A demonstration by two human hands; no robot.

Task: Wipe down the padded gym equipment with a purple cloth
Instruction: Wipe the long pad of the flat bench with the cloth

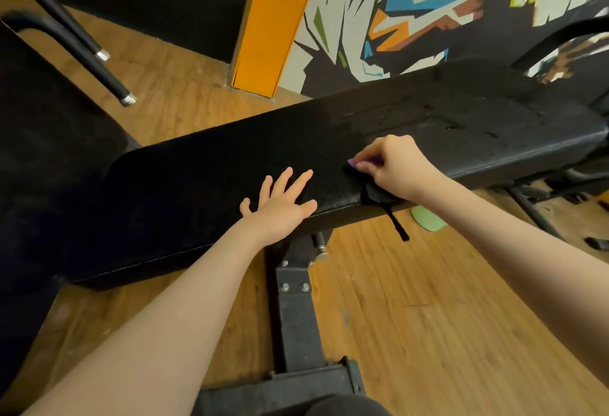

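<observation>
Two bare forearms reach in over the wood floor [412, 300]. One black steel frame post [295, 310] stands under one padded bench [204, 171]. Left hand [280, 204]: flat, fingers spread, released, palm at the near edge. Right hand [392, 165]: grip clenched on one purple cloth [365, 162], pressed on the pad near that edge. Far half of pad open. Beyond: one orange pillar [270, 23], mural wall [445, 10].

An orange pillar [275, 20] meets a painted mural wall [445, 6] above wooden flooring [428, 300].
</observation>
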